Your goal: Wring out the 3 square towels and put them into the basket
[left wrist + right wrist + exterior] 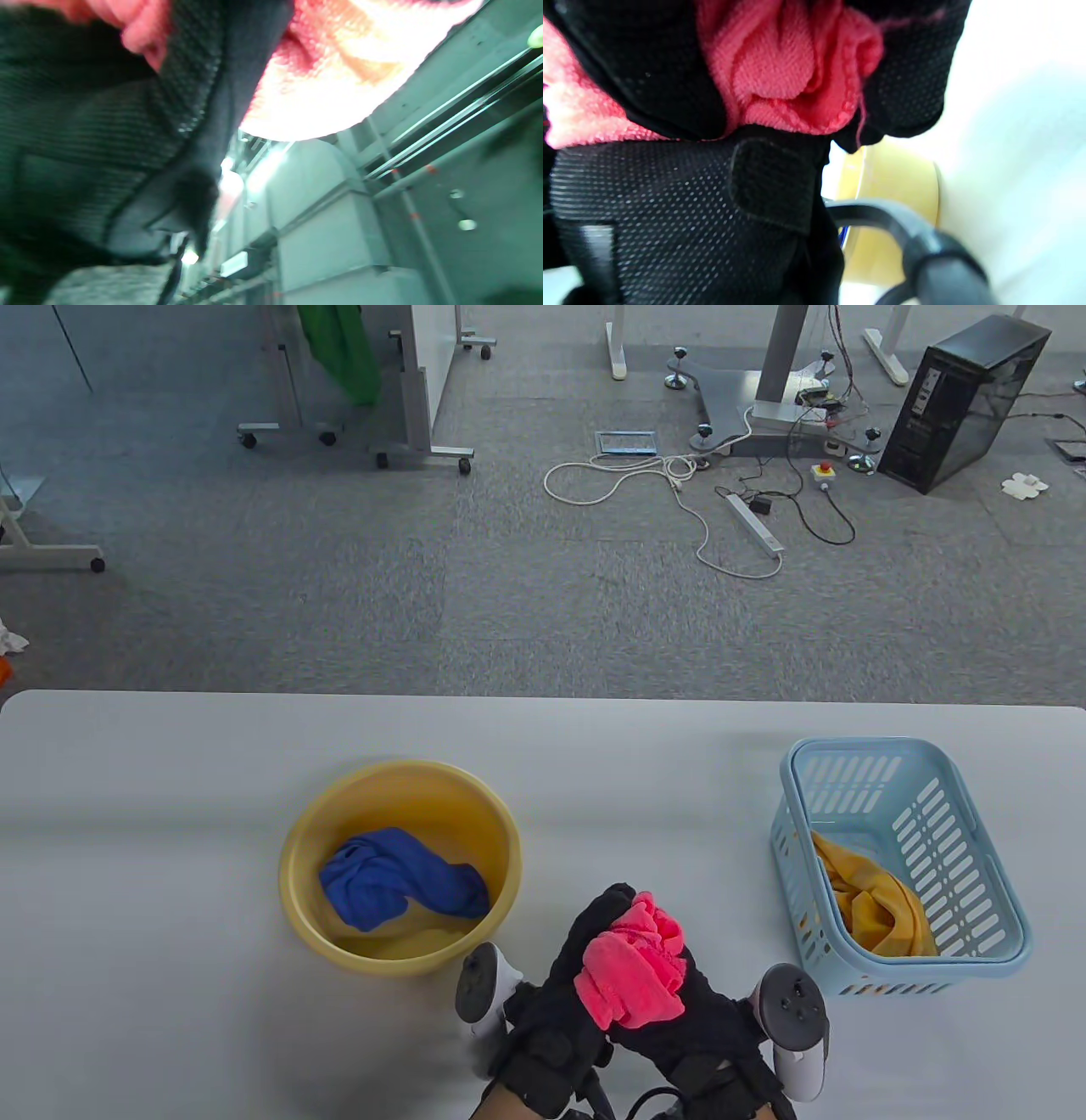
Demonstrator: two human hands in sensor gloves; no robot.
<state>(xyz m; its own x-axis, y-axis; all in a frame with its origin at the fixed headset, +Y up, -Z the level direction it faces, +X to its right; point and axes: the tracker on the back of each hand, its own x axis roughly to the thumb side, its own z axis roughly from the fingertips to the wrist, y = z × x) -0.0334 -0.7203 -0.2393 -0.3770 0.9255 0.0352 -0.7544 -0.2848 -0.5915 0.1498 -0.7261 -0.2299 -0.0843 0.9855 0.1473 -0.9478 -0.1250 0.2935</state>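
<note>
A bunched pink towel [635,967] is held above the table's near edge, between the basin and the basket. My left hand [570,960] and my right hand [689,1016] both grip it, fingers curled round the cloth. The wrist views show the pink towel [335,63] [785,80] squeezed in black gloved fingers [649,72]. A blue towel [399,882] lies in the yellow basin [297,857]. A yellow towel [874,899] lies in the light blue basket [959,814] at the right.
The white table [170,814] stretches to both sides. Beyond its far edge is grey carpet with cables, a power strip [753,524] and a black computer case [963,403].
</note>
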